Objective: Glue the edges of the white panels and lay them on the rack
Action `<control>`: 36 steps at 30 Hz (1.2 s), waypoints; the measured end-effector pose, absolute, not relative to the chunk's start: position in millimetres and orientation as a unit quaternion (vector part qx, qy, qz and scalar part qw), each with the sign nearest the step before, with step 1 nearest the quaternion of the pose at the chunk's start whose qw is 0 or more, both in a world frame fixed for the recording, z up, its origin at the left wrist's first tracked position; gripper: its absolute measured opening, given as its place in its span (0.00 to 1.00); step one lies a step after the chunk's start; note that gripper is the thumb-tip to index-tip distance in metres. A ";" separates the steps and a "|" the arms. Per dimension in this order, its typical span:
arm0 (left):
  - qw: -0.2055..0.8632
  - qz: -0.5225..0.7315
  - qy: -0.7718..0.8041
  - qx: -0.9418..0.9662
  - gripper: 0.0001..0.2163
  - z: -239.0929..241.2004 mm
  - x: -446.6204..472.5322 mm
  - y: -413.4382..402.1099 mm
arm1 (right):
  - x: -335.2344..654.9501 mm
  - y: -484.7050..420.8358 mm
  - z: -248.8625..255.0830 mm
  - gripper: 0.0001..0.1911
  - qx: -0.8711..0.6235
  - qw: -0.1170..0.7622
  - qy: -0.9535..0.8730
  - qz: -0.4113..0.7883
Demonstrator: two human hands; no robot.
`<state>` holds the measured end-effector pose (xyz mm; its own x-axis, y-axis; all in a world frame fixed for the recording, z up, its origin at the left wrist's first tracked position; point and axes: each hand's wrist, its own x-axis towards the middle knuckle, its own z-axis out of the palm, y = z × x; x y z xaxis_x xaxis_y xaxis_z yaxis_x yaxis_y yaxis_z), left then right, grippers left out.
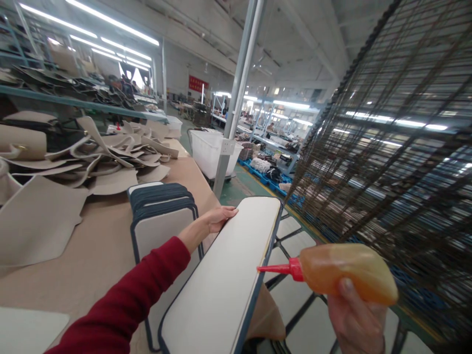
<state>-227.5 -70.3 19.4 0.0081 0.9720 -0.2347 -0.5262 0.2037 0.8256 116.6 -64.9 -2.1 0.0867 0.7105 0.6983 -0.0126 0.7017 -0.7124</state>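
Observation:
My left hand, in a dark red sleeve, reaches out and grips the far left edge of a long white panel with dark blue edging. The panel is lifted and slanted toward me. My right hand is wrapped round an amber squeeze bottle. Its red nozzle points left and touches the panel's right edge. A stack of similar blue-edged panels lies on the brown table just left of my left hand.
Beige cut material pieces are heaped on the table's left and far side. More white panels lie on a rack below right. A tall wire rack fills the right. A grey pillar and white bin stand ahead.

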 end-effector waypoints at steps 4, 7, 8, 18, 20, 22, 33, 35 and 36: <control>0.652 0.571 0.424 0.264 0.08 21.3 -229.2 -68.1 | 121.0 -66.0 -8.3 0.13 -0.287 0.679 -0.634 0.235; 0.649 0.572 0.430 0.258 0.07 23.3 -229.6 -66.9 | 122.7 -69.0 -11.1 0.11 -0.287 0.669 -0.642 0.242; 0.649 0.572 0.431 0.256 0.06 23.9 -229.7 -66.7 | 123.3 -69.9 -11.8 0.11 -0.284 0.666 -0.643 0.249; 0.649 0.574 0.436 0.243 0.06 24.8 -235.0 -60.2 | 124.9 -76.0 -20.0 0.13 -0.282 0.652 -0.675 0.197; 0.648 0.574 0.438 0.241 0.05 25.5 -236.0 -58.5 | 125.3 -77.4 -21.0 0.12 -0.278 0.642 -0.695 0.164; 0.648 0.574 0.439 0.242 0.05 26.8 -236.8 -57.4 | 126.3 -79.1 -20.2 0.11 -0.280 0.625 -0.718 0.123; 0.644 0.570 0.450 0.242 0.06 26.1 -243.7 -43.7 | 132.8 -86.2 -19.4 0.11 -0.334 0.592 -0.727 0.095; 0.644 0.567 0.454 0.240 0.06 26.3 -244.3 -41.8 | 134.5 -86.8 -22.8 0.13 -0.337 0.599 -0.718 0.106; 0.643 0.566 0.456 0.239 0.06 26.5 -244.5 -41.1 | 135.2 -87.0 -24.7 0.13 -0.336 0.606 -0.713 0.107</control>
<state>-244.5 -41.1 26.5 -0.0577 0.9470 -0.3159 -0.5106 0.2439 0.8245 135.2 -87.0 -24.7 -0.0404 0.6084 0.7926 0.3499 0.7517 -0.5591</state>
